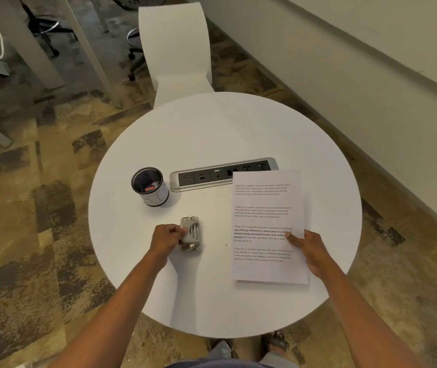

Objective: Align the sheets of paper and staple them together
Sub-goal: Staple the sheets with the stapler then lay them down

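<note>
Round white tabletop (212, 134). Printed sheets of paper (265, 216), four text blocks showing, lie stacked at right, edges nearly flush. Right hand (308, 248) pinches their right edge, fingers closed on them. Left hand (167, 239), fingers clamped, grips grey stapler (190, 233) left of the paper.

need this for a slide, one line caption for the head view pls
Left hand grips a grey stapler while the right hand steadies printed sheets on a round white table.
</note>
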Action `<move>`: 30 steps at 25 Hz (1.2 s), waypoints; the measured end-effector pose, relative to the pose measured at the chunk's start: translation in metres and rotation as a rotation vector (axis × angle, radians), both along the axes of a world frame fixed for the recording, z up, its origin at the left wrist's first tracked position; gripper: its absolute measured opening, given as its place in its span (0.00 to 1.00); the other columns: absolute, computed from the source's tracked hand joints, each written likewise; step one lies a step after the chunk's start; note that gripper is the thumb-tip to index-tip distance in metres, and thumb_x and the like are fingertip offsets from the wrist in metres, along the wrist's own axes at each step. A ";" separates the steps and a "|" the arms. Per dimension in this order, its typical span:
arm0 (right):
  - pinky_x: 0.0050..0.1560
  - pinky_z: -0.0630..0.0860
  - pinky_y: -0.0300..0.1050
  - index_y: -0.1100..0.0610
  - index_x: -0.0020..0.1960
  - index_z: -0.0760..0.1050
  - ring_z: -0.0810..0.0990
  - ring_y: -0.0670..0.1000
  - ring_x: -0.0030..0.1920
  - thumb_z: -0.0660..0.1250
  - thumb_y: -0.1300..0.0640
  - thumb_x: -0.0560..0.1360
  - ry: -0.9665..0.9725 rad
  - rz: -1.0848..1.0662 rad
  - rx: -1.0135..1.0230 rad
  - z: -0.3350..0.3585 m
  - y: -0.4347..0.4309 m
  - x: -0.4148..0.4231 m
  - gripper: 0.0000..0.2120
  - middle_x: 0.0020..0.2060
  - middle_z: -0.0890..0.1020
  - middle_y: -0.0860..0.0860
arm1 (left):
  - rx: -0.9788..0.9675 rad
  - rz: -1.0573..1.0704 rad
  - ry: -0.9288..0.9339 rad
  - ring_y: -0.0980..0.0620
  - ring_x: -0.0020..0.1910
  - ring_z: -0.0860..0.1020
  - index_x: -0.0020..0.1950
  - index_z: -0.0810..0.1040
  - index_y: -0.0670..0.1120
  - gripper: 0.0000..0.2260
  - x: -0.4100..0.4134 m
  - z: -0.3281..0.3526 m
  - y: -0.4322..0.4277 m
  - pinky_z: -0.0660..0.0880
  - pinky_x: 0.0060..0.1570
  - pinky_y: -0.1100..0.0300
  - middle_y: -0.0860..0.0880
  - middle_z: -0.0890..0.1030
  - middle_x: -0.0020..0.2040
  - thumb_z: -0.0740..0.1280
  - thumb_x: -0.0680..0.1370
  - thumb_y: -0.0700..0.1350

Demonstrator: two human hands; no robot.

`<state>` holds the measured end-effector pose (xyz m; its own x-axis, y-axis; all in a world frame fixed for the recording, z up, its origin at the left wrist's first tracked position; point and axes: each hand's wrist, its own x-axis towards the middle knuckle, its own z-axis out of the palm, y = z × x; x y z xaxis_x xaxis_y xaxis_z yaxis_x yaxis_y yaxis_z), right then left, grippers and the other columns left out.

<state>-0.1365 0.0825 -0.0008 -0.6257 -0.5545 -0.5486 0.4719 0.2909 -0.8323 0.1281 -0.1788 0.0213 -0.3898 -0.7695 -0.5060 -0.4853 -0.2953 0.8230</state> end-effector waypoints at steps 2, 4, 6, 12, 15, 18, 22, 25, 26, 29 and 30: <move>0.54 0.80 0.55 0.61 0.58 0.80 0.85 0.56 0.52 0.72 0.62 0.73 0.000 0.013 -0.013 0.001 0.000 -0.001 0.14 0.52 0.86 0.55 | 0.002 0.025 -0.006 0.45 0.37 0.75 0.37 0.79 0.35 0.07 0.017 0.002 -0.008 0.70 0.39 0.56 0.42 0.76 0.36 0.70 0.75 0.36; 0.50 0.82 0.52 0.60 0.57 0.81 0.85 0.56 0.52 0.72 0.61 0.73 -0.001 0.027 -0.029 0.002 -0.001 -0.002 0.13 0.52 0.86 0.55 | 0.004 0.046 0.001 0.44 0.37 0.75 0.36 0.79 0.36 0.08 0.031 0.002 -0.016 0.71 0.38 0.56 0.42 0.77 0.35 0.70 0.75 0.36; 0.46 0.84 0.48 0.59 0.57 0.81 0.85 0.55 0.51 0.72 0.62 0.73 -0.001 0.036 -0.045 0.002 0.000 -0.001 0.12 0.51 0.86 0.55 | 0.000 0.054 -0.007 0.44 0.37 0.75 0.34 0.78 0.36 0.10 0.042 0.002 -0.023 0.70 0.36 0.57 0.43 0.76 0.34 0.70 0.75 0.36; 0.43 0.83 0.48 0.57 0.54 0.82 0.86 0.56 0.51 0.72 0.61 0.72 -0.019 0.043 -0.024 0.001 0.002 -0.004 0.11 0.51 0.87 0.55 | 0.021 0.059 -0.019 0.44 0.38 0.76 0.38 0.79 0.33 0.09 0.056 -0.004 -0.030 0.70 0.38 0.57 0.40 0.79 0.38 0.70 0.75 0.37; 0.42 0.83 0.48 0.57 0.54 0.82 0.86 0.57 0.51 0.73 0.61 0.72 -0.013 0.039 -0.020 0.004 0.004 -0.006 0.10 0.51 0.87 0.55 | 0.022 0.061 -0.031 0.46 0.38 0.73 0.39 0.79 0.30 0.10 0.057 -0.009 -0.029 0.68 0.38 0.56 0.41 0.78 0.37 0.70 0.75 0.37; 0.43 0.83 0.49 0.57 0.54 0.82 0.86 0.57 0.51 0.72 0.61 0.72 0.012 0.042 -0.021 0.012 0.004 -0.010 0.11 0.51 0.86 0.56 | 0.015 0.040 -0.081 0.46 0.38 0.74 0.39 0.80 0.31 0.11 0.056 -0.010 -0.031 0.69 0.41 0.55 0.41 0.79 0.37 0.72 0.74 0.40; 0.48 0.83 0.50 0.56 0.55 0.83 0.85 0.57 0.53 0.73 0.58 0.70 0.076 0.047 -0.064 0.035 0.005 -0.023 0.13 0.53 0.86 0.56 | -0.326 0.108 -0.360 0.43 0.43 0.79 0.46 0.81 0.40 0.14 0.046 0.008 -0.028 0.75 0.48 0.50 0.43 0.82 0.42 0.72 0.73 0.51; 0.48 0.83 0.47 0.57 0.56 0.83 0.84 0.57 0.54 0.74 0.57 0.70 0.130 0.049 -0.134 0.057 0.010 -0.036 0.15 0.54 0.85 0.56 | -0.551 0.089 -0.156 0.45 0.40 0.79 0.42 0.81 0.43 0.09 0.015 0.037 -0.009 0.73 0.44 0.55 0.44 0.81 0.40 0.71 0.75 0.49; 0.48 0.82 0.46 0.57 0.56 0.83 0.84 0.57 0.54 0.74 0.57 0.70 0.151 0.047 -0.157 0.063 0.010 -0.040 0.15 0.54 0.85 0.55 | -0.525 -0.003 -0.034 0.47 0.40 0.79 0.41 0.82 0.44 0.07 -0.002 0.047 -0.002 0.73 0.42 0.57 0.45 0.83 0.40 0.71 0.75 0.48; 0.49 0.81 0.42 0.56 0.56 0.83 0.84 0.54 0.55 0.76 0.54 0.68 0.215 0.066 -0.202 0.078 0.010 -0.051 0.17 0.54 0.86 0.53 | -0.417 -0.349 0.134 0.52 0.45 0.82 0.51 0.84 0.44 0.09 -0.058 0.070 0.021 0.76 0.47 0.62 0.48 0.85 0.47 0.71 0.75 0.48; 0.50 0.81 0.42 0.56 0.55 0.83 0.84 0.53 0.54 0.76 0.53 0.67 0.232 0.076 -0.214 0.081 0.009 -0.054 0.18 0.54 0.86 0.53 | -0.396 -0.424 0.153 0.52 0.47 0.82 0.54 0.83 0.44 0.12 -0.076 0.075 0.029 0.76 0.49 0.61 0.48 0.85 0.50 0.71 0.75 0.49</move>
